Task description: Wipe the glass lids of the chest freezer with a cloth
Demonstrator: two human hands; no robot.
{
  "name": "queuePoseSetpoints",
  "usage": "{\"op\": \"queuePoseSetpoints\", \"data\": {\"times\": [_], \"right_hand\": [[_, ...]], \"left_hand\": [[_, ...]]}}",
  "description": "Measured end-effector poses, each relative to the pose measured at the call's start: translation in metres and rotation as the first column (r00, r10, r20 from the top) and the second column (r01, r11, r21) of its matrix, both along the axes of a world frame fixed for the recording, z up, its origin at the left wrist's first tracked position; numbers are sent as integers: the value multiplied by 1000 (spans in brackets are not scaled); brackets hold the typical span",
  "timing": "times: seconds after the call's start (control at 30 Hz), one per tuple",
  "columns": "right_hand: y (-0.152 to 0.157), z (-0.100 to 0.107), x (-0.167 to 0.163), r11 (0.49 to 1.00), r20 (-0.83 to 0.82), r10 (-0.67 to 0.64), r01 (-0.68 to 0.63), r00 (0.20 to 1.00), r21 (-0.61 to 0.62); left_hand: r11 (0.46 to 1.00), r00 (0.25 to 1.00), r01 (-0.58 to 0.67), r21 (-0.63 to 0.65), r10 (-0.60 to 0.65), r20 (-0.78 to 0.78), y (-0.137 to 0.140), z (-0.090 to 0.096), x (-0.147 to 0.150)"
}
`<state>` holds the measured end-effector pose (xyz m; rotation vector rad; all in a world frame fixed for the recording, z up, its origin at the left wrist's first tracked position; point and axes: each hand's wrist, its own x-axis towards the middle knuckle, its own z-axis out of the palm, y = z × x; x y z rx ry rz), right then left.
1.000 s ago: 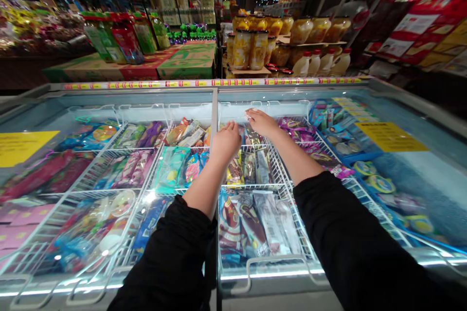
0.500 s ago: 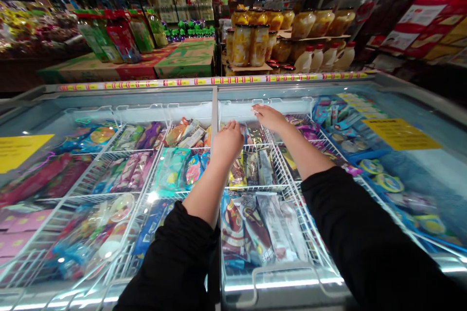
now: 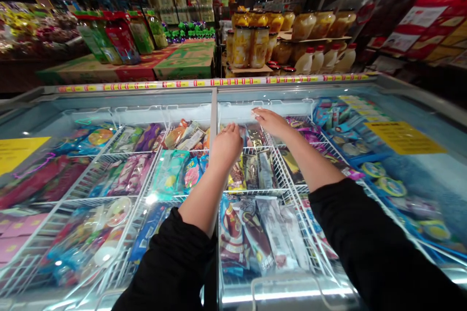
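Ice-cream packets are held in a wire basket below the curled left hand and outstretched right hand; whether anything is gripped cannot be told. Light, stiff, slippery handling is expected; wrapper ends should be pinched.

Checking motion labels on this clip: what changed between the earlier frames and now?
The right hand has shifted a little to the right, widening its gap from the left hand. No pick-up or release is visible. The left hand stays beside the central divider, and the packets below look unmoved.
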<state>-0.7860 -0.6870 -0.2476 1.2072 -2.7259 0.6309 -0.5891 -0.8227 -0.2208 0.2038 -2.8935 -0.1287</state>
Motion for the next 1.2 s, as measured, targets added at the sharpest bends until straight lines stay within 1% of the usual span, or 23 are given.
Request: {"op": "queuePoseSetpoints", "data": {"times": [0.1, 0.17, 0.2, 0.27, 0.33, 0.4, 0.47, 0.53, 0.63, 0.73, 0.8, 0.87, 0.97, 1.03, 1.1, 1.2], "right_hand": [[-32, 4, -6, 998, -3, -61, 61, 998, 27], [-44, 5, -1, 998, -2, -50, 50, 999, 33], [-45, 5, 3, 999, 2, -31, 31, 1000, 33], [-38, 4, 12, 999, 16, 18, -18, 1000, 31], [-23, 3, 19, 998, 35, 61, -62, 998, 24], [-9, 2, 19, 996, 51, 85, -86, 995, 20], [-4, 3, 12, 997, 53, 71, -73, 996, 25], [-12, 6, 0, 999, 42, 19, -20, 999, 37], [-37, 12, -16, 997, 42, -49, 46, 998, 61], [-56, 16, -20, 996, 42, -40, 36, 998, 79], [-55, 15, -17, 997, 25, 2, -4, 1000, 78], [-43, 12, -12, 996, 13, 58, -58, 998, 69], [-18, 6, -12, 991, 19, 121, -122, 992, 53], [-8, 6, -19, 989, 33, 137, -138, 990, 43], [-8, 8, -30, 993, 47, 112, -114, 993, 45], [-27, 13, -48, 997, 39, 16, -19, 999, 74]], "left_hand": [[1000, 1000, -8, 10, 8, -2, 0, 0, 0], [1000, 1000, -6, 26, 6, -5, -1, 0, 0], [999, 1000, -3, 34, 3, -4, -1, 1, -1], [999, 1000, 2, 53, -3, 7, -1, 2, -1], [997, 1000, -3, 76, 2, 18, -1, 3, -1], [994, 999, -25, 102, 23, 27, -2, 5, -2], [991, 998, -50, 122, 44, 47, -4, 8, -7], [990, 996, -55, 128, 46, 73, -9, 9, -17], [991, 995, -52, 123, 41, 94, -19, 11, -41], [991, 995, -57, 123, 46, 90, -30, 11, -69], [991, 996, -56, 125, 47, 75, -37, 9, -84], [991, 997, -54, 122, 45, 68, -42, 6, -95], [994, 997, -35, 108, 28, 70, -46, 1, -101], [995, 997, -26, 100, 18, 72, -46, -1, -100], [995, 997, -28, 95, 21, 76, -45, -1, -97], [995, 997, -34, 95, 27, 75, -44, 0, -95]]}}
